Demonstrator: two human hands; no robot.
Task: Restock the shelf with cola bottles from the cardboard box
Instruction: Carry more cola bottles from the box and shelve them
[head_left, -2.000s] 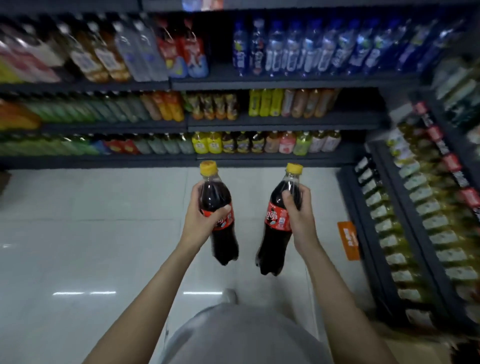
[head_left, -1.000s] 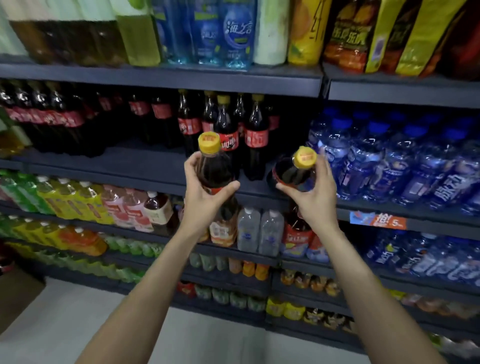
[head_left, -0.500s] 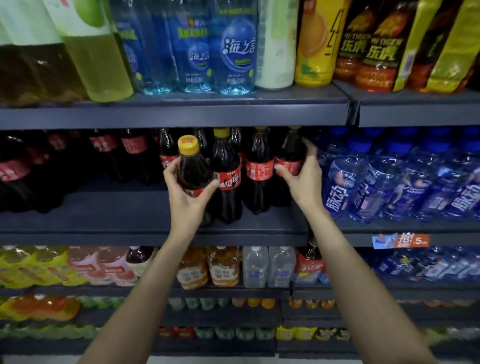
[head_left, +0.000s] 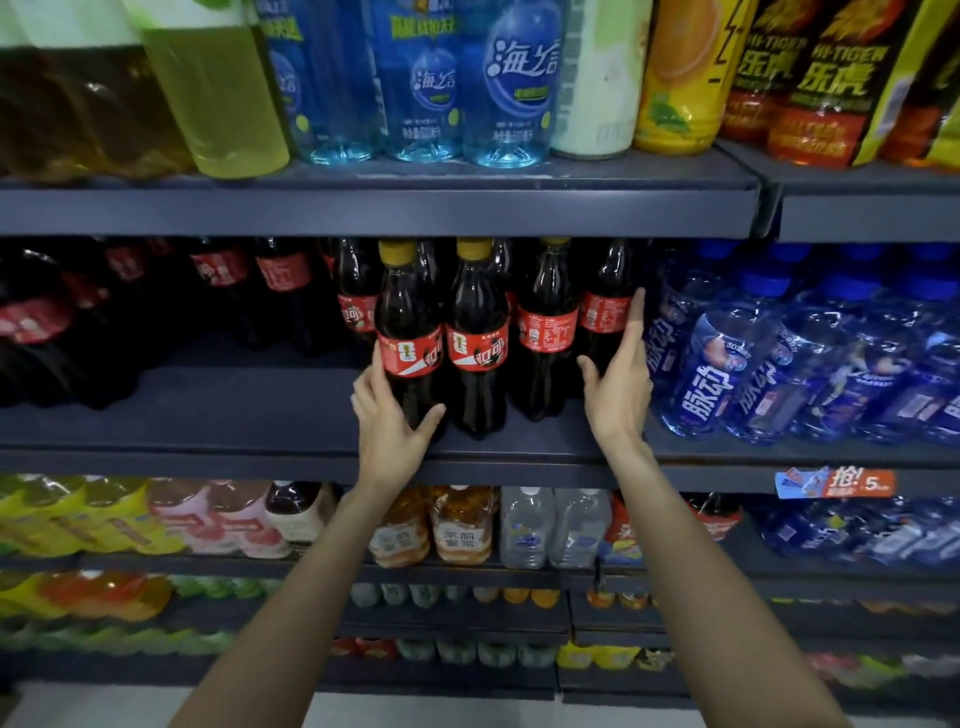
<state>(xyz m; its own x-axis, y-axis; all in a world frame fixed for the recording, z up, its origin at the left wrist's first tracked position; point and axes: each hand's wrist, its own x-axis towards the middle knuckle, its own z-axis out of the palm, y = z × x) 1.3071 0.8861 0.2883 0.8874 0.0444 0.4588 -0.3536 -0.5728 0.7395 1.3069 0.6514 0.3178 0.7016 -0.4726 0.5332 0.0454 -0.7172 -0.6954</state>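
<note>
On the dark middle shelf (head_left: 208, 421) stands a row of cola bottles with red labels and yellow caps. My left hand (head_left: 387, 431) grips the lower body of the front-left cola bottle (head_left: 410, 332), which stands upright on the shelf. My right hand (head_left: 618, 395) lies with straight fingers against the right side of the rightmost cola bottle (head_left: 602, 312), thumb spread beside its base. Two more cola bottles (head_left: 478, 338) stand between these. The cardboard box is out of view.
Blue water bottles (head_left: 727, 364) crowd the shelf just right of my right hand. Darker cola bottles (head_left: 223, 280) fill the back left, with bare shelf in front. The upper shelf edge (head_left: 363, 208) hangs just above the caps. Lower shelves hold juice and tea bottles (head_left: 457, 525).
Both bottles have come from in front of the shelf down onto it. My left hand has slid low on its bottle; my right hand's fingers have straightened along the rightmost bottle.
</note>
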